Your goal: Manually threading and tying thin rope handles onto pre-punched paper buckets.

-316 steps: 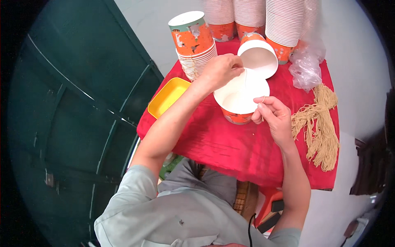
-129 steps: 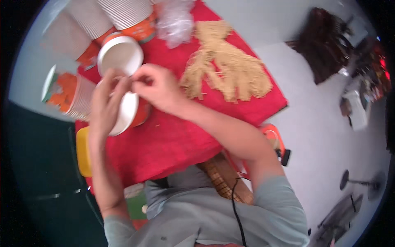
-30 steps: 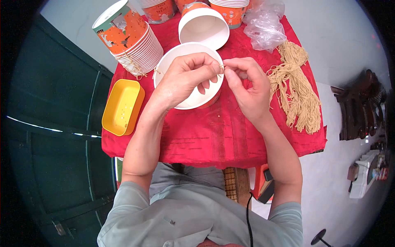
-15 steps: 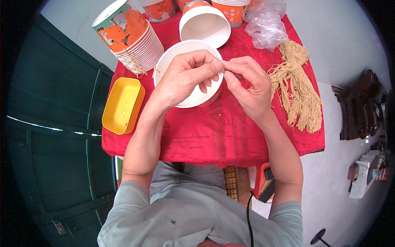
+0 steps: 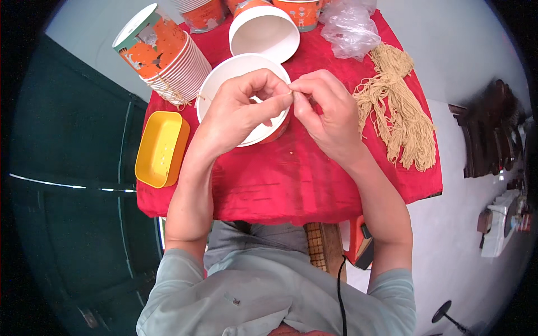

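Note:
My left hand (image 5: pixel 241 106) and my right hand (image 5: pixel 330 115) meet fingertip to fingertip at the right rim of an open paper bucket (image 5: pixel 208 84), white inside with some orange outside. Both hands are closed in a pinch, and a tiny bit of tan cord (image 5: pixel 291 92) shows between them; the rest is hidden by my fingers. A knotted cord end (image 5: pixel 202 97) sticks out at the bucket's left rim. To the right of my right hand lies a loose bundle of tan cords (image 5: pixel 395 106).
A tall stack of buckets (image 5: pixel 179 67) with cords leans at the left. Below it sits a yellow tray (image 5: pixel 162 148) holding small bits. Another bucket (image 5: pixel 263 36) lies tipped at the back, beside crumpled clear plastic (image 5: pixel 350 31). A red cloth (image 5: pixel 269 190) covers the table.
The view has shifted slightly, so the table items sit a little further left. My fingertips still meet at the bucket's right rim, with the tan bit between them now showing more.

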Demonstrator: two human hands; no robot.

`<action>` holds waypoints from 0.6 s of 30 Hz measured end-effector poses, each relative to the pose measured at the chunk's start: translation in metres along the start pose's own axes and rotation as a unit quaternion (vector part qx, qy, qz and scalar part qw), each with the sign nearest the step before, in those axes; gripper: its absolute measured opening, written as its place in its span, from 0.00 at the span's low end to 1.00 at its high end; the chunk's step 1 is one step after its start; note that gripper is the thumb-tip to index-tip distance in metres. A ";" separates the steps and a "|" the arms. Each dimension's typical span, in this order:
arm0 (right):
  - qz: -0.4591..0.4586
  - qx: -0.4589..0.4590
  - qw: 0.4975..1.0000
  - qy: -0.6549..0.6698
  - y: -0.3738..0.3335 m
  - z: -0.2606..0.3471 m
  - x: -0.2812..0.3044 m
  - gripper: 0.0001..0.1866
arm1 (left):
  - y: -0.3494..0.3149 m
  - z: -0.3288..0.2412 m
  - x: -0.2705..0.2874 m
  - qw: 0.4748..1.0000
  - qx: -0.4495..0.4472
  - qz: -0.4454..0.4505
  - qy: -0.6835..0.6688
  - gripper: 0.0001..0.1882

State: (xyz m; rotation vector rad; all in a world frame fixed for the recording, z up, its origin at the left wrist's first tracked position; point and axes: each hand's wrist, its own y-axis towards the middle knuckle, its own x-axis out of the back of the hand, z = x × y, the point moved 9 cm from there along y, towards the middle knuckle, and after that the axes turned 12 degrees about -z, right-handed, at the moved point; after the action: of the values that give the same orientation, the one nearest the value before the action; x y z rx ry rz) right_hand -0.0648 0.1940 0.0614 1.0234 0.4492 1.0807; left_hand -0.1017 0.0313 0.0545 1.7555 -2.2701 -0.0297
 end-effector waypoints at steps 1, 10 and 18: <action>0.003 -0.007 1.000 0.014 -0.001 -0.001 -0.001 0.09 | -0.001 -0.002 0.001 1.000 -0.010 -0.010 0.018 0.09; 0.011 -0.050 0.997 0.063 -0.005 -0.007 -0.005 0.05 | -0.016 -0.037 0.000 0.949 -0.182 -0.133 0.221 0.06; 0.027 -0.080 0.992 0.091 -0.006 -0.012 -0.007 0.05 | -0.018 -0.042 -0.002 0.936 -0.223 -0.129 0.242 0.06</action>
State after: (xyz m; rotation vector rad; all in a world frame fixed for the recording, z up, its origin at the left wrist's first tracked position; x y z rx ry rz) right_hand -0.0738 0.1928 0.0489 0.8029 0.4757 1.2445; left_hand -0.0747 0.0343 0.0919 1.5828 -1.5338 -0.1356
